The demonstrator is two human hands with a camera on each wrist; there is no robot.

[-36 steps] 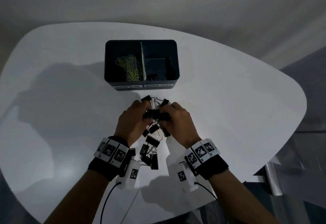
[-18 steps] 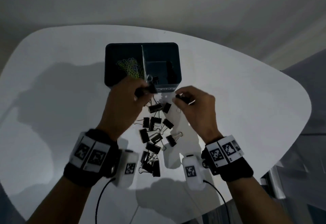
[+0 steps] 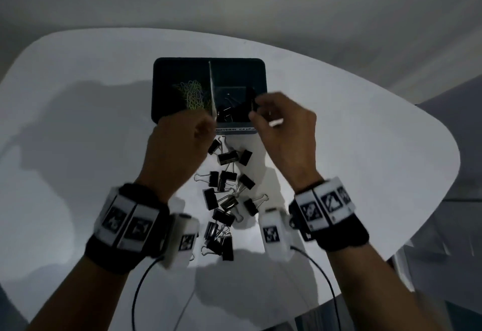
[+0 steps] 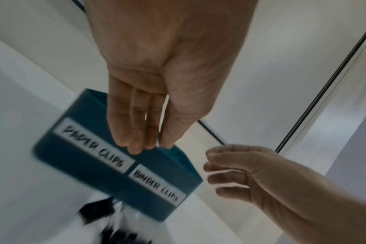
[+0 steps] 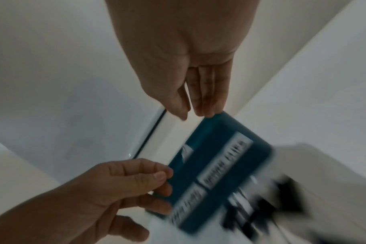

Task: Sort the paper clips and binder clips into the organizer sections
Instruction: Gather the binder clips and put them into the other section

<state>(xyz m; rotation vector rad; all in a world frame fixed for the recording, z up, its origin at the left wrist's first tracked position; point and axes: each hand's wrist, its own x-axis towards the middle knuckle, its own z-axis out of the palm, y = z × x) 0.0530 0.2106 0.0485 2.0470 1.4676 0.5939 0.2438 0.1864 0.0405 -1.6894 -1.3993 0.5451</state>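
Observation:
The dark teal organizer (image 3: 262, 80) stands mid-table, its front labelled "PAPER CLIPS" and "BINDER CLIPS" (image 4: 157, 186). Yellow-green paper clips (image 3: 194, 94) lie in its left section and a few black binder clips (image 3: 228, 115) in its right. Several loose binder clips (image 3: 227, 195) are strewn on the table between my wrists. My left hand (image 3: 206, 127) hovers at the organizer's near wall by the divider, fingers loosely curled and empty. My right hand (image 3: 254, 111) is over the near right of the binder section; its thumb and fingers (image 5: 207, 112) sit slightly apart with nothing between them.
The white rounded table (image 3: 78, 148) has bare surface to the left and right of the organizer. Its edge curves close on the right, with darker floor (image 3: 456, 148) beyond. Black cables (image 3: 140, 291) trail from both wrist cameras toward me.
Both hands lifted from the clip pile, each with a binder clip, and moved up to the organizer. Neither hand holds a clip now.

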